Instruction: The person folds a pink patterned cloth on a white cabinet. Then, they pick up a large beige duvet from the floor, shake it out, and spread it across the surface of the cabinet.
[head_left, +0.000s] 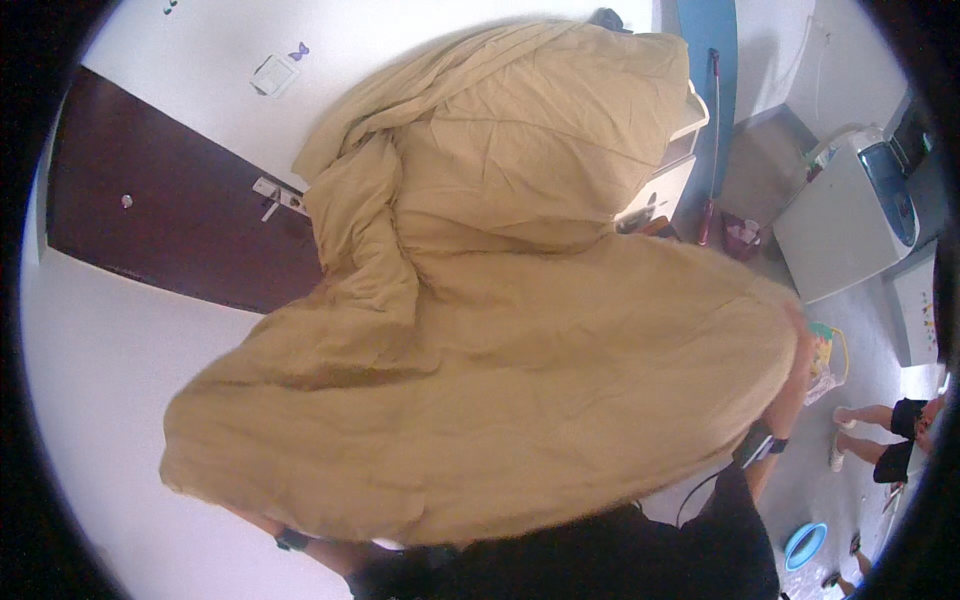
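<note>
A large tan cloth (525, 337), creased and bunched on its left side, spreads across the middle of the view in front of my body. Its far part lies over a piece of white furniture (664, 187). My right hand (796, 322) is at the cloth's right edge, mostly behind the fabric; its fingers cannot be made out. At the lower left my left forearm (319, 553), with a dark band at the wrist, goes under the cloth, and the left hand is hidden by it.
A dark brown door (172, 202) with a metal handle is at the left. To the right are a white washing machine (847, 217), a purple bin (741, 236), a red-handled pole (709, 150), a yellow-green bag (823, 349) and a blue basin (805, 547). Other people's legs (862, 435) show at the right edge.
</note>
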